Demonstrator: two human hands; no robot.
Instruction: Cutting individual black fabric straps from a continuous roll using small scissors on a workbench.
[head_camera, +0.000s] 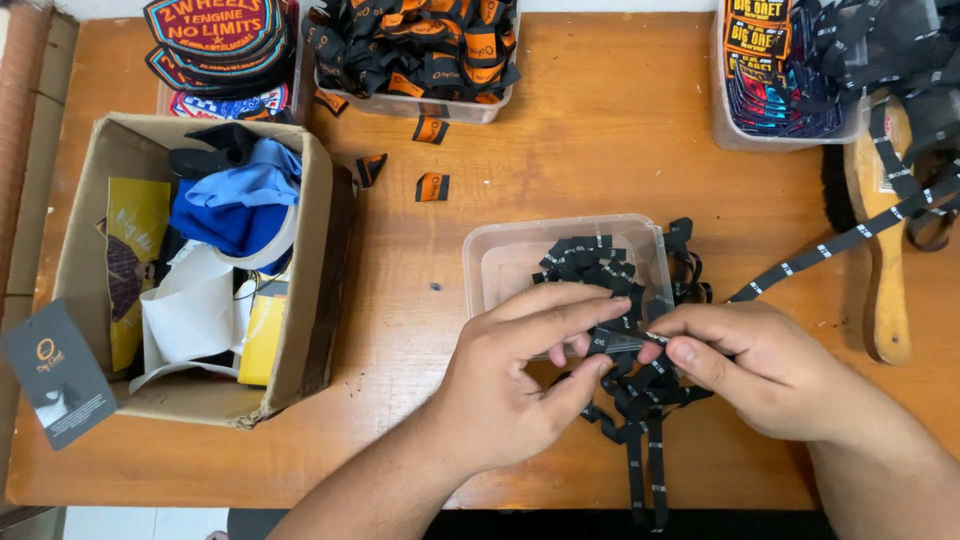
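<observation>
My left hand and my right hand meet over the table's front middle, both pinching one short piece of black label ribbon between thumbs and forefingers. Below my fingers lies a tangle of the same black ribbon with small white marks, trailing toward the table's front edge. Just behind my hands stands a clear plastic tub holding several cut black ribbon pieces. A long strip of ribbon runs from the tangle to the upper right.
An open cardboard box with blue cloth, paper and cards sits at left. Tubs of orange-black labels and embroidered patches line the back edge. Stacked round patches are back left. A wooden brush lies at right.
</observation>
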